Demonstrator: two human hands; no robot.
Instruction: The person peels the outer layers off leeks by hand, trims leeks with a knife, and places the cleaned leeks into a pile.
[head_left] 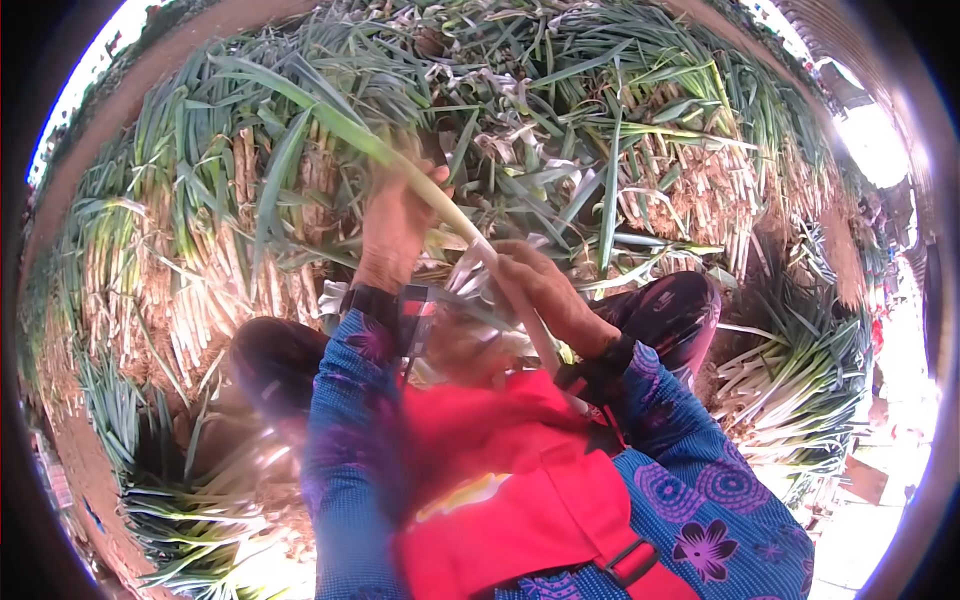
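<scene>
One long green onion (450,212) runs diagonally before me, its green leaves at the upper left and its white end pointing down toward my lap. My right hand (545,290) is closed round the white part of the stalk, thumb and fingers pressed together on it. Higher up, where white turns green, my left hand (400,220) grips the same stalk from behind. Motion smears its fingers, though a fingertip shows on the stalk's right side. Below the hands, pale loose peelings (468,272) lie between my knees, partly blurred.
Bundled green onions (200,290) stand in a wide heap at the left, and more bundles (690,195) at the right. Loose leaves (520,130) are strewn ahead. Other green onions lie near my knees, at right (800,380) and lower left (190,520). A red apron (510,490) covers my lap.
</scene>
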